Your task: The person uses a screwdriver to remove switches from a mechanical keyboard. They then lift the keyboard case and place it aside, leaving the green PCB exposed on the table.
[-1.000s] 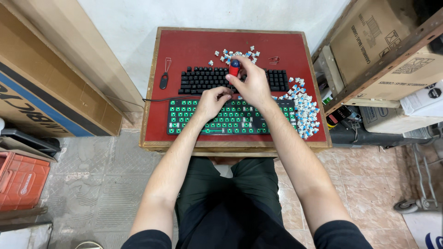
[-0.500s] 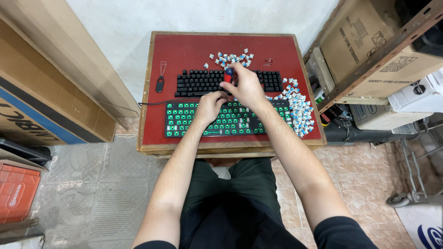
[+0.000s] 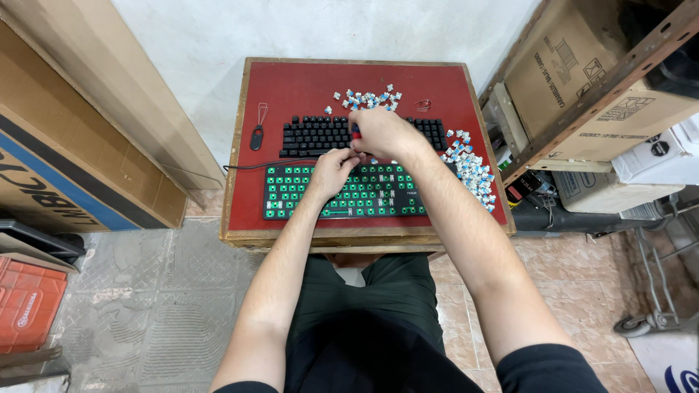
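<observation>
Puller [image 3: 356, 132], a small red-handled tool, sits pinched in the right hand [image 3: 384, 133], only a bit of red showing at the thumb side; its working end is hidden under the fingers, so which way it points cannot be told for sure, though it seems to stand roughly upright over the board. Just below that hand lies the green board [image 3: 348, 191], a keyboard stripped of caps, its long axis running left to right across the table [image 3: 291, 84], parallel to the near edge. The left hand [image 3: 334, 171] rests on the board's upper middle, fingers curled, fingertips meeting the right hand; whether it grips anything cannot be seen.

Beyond the right hand lies a black keyboard [image 3: 317, 136], also lengthwise left to right. Loose switches [image 3: 470, 166] are heaped to the right of that hand, more [image 3: 368, 98] scattered just past it. A second tool [image 3: 257, 135] lies well left of the left hand.

Risks, as a judgement: a skewed pull could bend a switch's pins; a sudden release could fling it off the table; the right forearm could sweep the nearby heap over the edge.
</observation>
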